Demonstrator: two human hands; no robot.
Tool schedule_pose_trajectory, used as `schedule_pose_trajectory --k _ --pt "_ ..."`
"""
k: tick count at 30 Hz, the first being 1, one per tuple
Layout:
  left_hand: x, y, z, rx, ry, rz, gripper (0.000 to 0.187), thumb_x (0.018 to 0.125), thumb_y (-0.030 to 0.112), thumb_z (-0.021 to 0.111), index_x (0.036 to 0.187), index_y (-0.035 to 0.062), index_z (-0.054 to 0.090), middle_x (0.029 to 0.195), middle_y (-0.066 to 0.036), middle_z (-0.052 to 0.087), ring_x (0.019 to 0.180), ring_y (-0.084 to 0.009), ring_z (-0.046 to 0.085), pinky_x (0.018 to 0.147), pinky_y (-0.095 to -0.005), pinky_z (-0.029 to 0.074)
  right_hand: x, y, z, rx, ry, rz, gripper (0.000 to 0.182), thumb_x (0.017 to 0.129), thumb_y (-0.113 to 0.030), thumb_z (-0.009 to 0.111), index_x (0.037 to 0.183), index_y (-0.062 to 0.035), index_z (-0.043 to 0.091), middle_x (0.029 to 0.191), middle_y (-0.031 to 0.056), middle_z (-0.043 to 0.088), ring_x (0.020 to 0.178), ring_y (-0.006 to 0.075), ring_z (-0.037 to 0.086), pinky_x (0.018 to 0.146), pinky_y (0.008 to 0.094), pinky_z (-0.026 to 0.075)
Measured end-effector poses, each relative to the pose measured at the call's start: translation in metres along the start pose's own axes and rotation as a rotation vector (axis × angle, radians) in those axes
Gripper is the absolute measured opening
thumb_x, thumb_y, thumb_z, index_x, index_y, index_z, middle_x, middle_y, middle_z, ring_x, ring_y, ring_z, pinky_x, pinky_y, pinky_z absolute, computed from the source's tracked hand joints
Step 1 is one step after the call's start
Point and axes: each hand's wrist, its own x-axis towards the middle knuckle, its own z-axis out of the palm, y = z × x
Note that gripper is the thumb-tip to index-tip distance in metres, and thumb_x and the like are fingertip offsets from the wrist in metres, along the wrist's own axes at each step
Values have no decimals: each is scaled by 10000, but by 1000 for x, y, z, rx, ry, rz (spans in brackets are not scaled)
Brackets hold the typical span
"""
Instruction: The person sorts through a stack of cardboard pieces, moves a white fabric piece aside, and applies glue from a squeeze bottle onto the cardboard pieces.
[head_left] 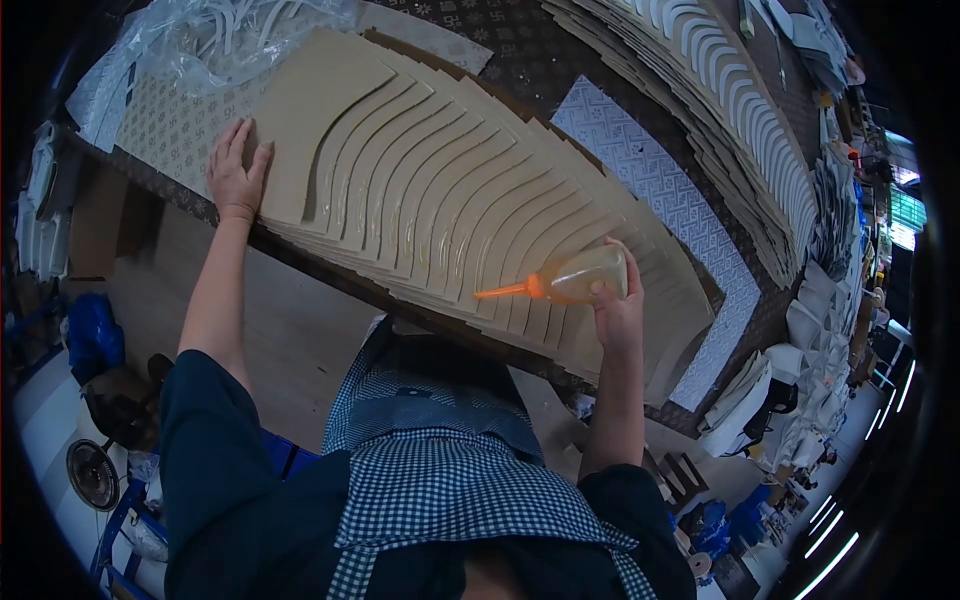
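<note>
Overlapping curved pieces of brown cardboard [330, 80] fan out across the table, with shiny wet lines of glue along their exposed edges. My right hand [622, 305] is wrapped round a translucent squeeze bottle [580, 277] of yellowish glue, tilted on its side. Its long orange nozzle [505, 291] points left, its tip close over the front part of the fanned pieces. My left hand [237, 175] lies with fingers outstretched at the left edge of the leftmost piece.
Clear plastic wrapping [225, 50] with white strips lies at the back left. A white patterned sheet [715, 250] sticks out behind the fan. Another fanned stack [700, 110], with white curved strips, stands at the back right. The patterned table's front edge runs before my apron [470, 480].
</note>
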Motion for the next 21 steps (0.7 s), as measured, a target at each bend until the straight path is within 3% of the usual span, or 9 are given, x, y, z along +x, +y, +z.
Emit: schedule_pose_trajectory --k 7,13,21 --pt "0 0 1 18 -6 -11 527 868 493 576 1322 226 549 1383 -22 499 1286 -238 438 1082 -401 296 1 9 10 93 145 -120 611 831 -22 679 1379 -47 408 1231 55 528 1133 182 546 971 337 471" --pt "0 -3 5 -20 6 -28 523 875 498 560 1313 213 547 1380 -14 500 1291 -228 432 1083 -400 285 -16 3 17 331 273 -259 611 887 -177 671 1396 -64 354 1269 105 524 1164 259 558 929 424 529" --pt "3 -18 17 -143 -5 -43 476 895 457 549 1286 187 569 1339 0 527 1283 -219 435 1071 -413 295 -70 23 30 445 436 -287 533 860 -262 714 1275 -29 473 1238 117 566 1139 265 581 942 417 523"
